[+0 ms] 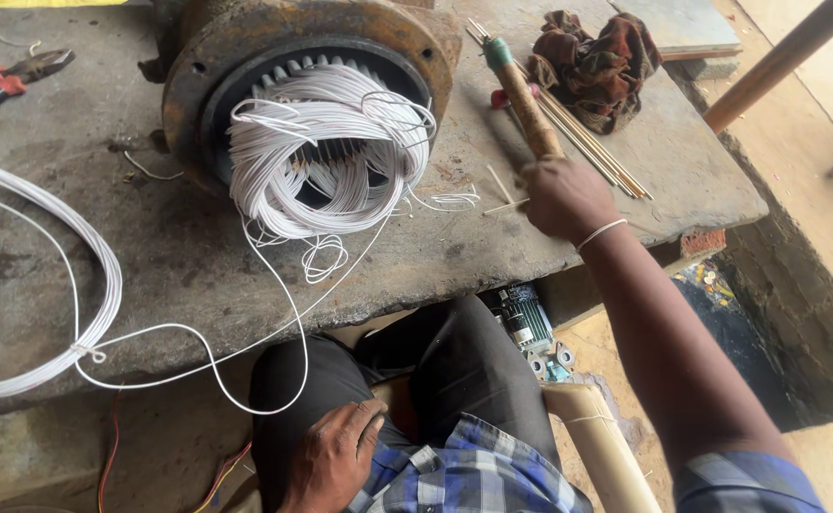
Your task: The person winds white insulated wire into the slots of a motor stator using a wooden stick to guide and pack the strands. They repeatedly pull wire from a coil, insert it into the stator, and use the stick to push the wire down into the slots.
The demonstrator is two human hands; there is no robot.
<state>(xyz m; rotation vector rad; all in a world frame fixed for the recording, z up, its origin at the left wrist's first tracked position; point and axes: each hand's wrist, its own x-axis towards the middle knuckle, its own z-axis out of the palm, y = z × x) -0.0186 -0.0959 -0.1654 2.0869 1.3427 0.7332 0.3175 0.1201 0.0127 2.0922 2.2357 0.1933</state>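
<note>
- A wooden-handled tool (526, 95) is gripped at its lower end by the right hand (566, 198), fingers closed tight round it, beside the rusty stator (307, 85).
- Looks stiff and light-ish; best held low on the handle.
- The left hand (335, 456) is rested loosely spread on the knee, nothing held.
- White wire coils (326, 152) are seated in the stator, springy, easily kinked probably.

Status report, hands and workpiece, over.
Right hand grips wooden-handled tool. Left hand rests on knee, empty. White wire coils sit in rusty stator; thin sticks beside tool.

You wear a blue plaid shirt (473, 475) with short sleeves, dark trousers (454, 370), and a thin white thread band (601, 232) around your right wrist.
</note>
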